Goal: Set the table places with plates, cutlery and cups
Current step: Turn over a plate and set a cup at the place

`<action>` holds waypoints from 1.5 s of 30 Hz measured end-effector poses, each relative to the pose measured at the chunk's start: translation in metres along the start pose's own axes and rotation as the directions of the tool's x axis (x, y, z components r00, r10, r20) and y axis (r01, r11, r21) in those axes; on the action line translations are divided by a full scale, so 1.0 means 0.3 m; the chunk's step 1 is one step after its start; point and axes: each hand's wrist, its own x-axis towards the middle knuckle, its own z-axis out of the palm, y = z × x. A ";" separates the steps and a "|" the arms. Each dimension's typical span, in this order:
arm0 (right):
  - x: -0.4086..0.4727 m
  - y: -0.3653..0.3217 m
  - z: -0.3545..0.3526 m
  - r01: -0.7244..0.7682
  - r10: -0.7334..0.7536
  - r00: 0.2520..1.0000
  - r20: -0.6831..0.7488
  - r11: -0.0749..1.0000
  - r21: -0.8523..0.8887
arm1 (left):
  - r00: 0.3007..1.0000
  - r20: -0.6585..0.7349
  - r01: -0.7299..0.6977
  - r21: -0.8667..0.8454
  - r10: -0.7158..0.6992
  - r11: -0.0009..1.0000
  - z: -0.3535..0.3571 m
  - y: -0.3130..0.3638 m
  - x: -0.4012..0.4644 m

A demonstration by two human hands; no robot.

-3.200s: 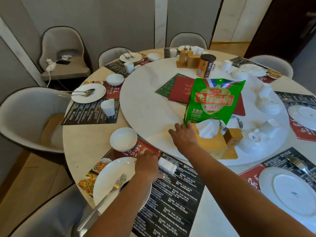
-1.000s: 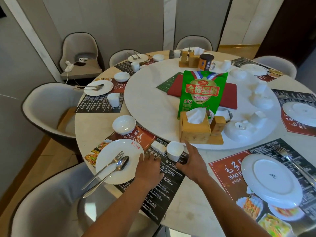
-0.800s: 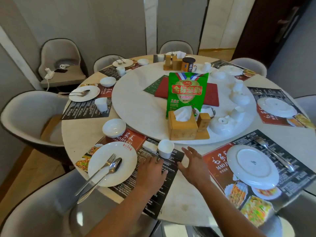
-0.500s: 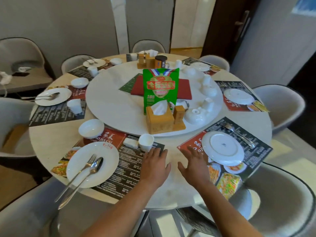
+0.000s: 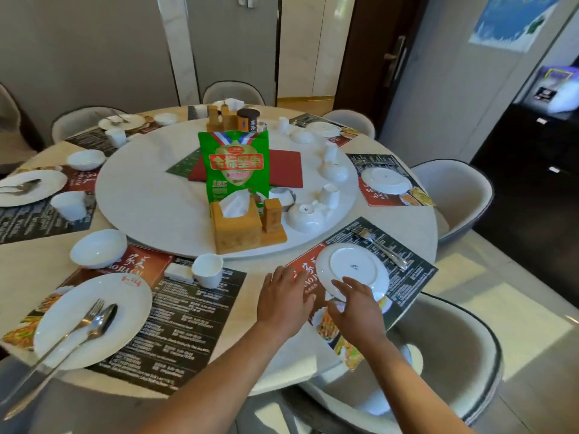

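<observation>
A white plate [image 5: 352,266] lies on a dark placemat [image 5: 404,283] at the near right place, with a fork [image 5: 380,247] beside it on the right. My right hand [image 5: 355,308] reaches over the plate's near rim with straight fingers. My left hand [image 5: 283,299] rests flat on the table, its fingertips at the placemat's left edge. At the near left place sit a white plate [image 5: 94,317] carrying a fork and spoon [image 5: 75,336], a white cup [image 5: 207,270], a small white rest [image 5: 179,273] and a bowl [image 5: 98,247].
The white turntable [image 5: 150,195] holds a green snack bag [image 5: 235,166], a wooden tissue box [image 5: 238,227], bowls and several cups. Further set places ring the table. Grey chairs surround it; one chair [image 5: 438,364] stands right below the near right place.
The view has swung right. Both hands moved from the left place, beside its cup, over to the right place, and my right hand now reaches over that plate's rim.
</observation>
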 end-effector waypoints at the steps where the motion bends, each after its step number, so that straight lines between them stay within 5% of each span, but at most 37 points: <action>1: 0.014 0.034 -0.010 0.004 -0.004 1.000 0.017 1.000 0.003 | 1.000 -0.001 0.012 0.000 -0.012 1.000 0.020 0.030 0.017; 7: 0.138 0.272 -0.076 0.088 -0.084 0.992 0.096 0.995 -0.042 | 0.985 0.073 0.153 0.015 -0.154 0.988 0.160 0.217 0.119; 10: 0.220 0.384 -0.090 0.073 -0.081 0.992 0.095 0.994 0.080 | 0.961 0.131 0.250 -0.035 -0.243 0.968 0.220 0.303 0.159; 14: 0.318 0.466 -0.092 -0.152 0.113 0.979 0.167 0.957 0.247 | 0.918 0.219 0.352 -0.058 -0.332 0.934 0.255 0.369 0.200; 19: 0.444 0.496 -0.114 -0.498 0.346 0.851 0.396 0.773 0.394 | 0.879 0.330 0.366 -0.001 -0.345 0.930 0.275 0.393 0.211; 24: 0.510 0.501 -0.146 -0.702 0.398 0.702 0.590 0.523 0.483 | 0.883 0.344 0.310 0.080 -0.318 0.948 0.302 0.374 0.195; 30: 0.522 0.492 -0.162 -0.771 0.395 0.623 0.675 0.457 0.444 | 0.905 0.306 0.293 0.059 -0.297 0.954 0.307 0.377 0.176; 36: 0.460 0.489 -0.145 -0.721 0.378 0.689 0.618 0.445 0.532 | 0.945 0.180 0.264 0.076 -0.273 0.962 0.326 0.411 0.138; 41: 0.419 0.455 -0.177 -0.483 0.325 0.874 0.360 0.658 0.578 | 0.957 0.156 0.202 0.248 -0.245 0.948 0.324 0.449 0.139; 45: 0.418 0.413 -0.220 -0.292 0.177 0.952 0.250 0.772 0.565 | 0.972 0.084 0.182 0.319 -0.220 0.930 0.282 0.488 0.147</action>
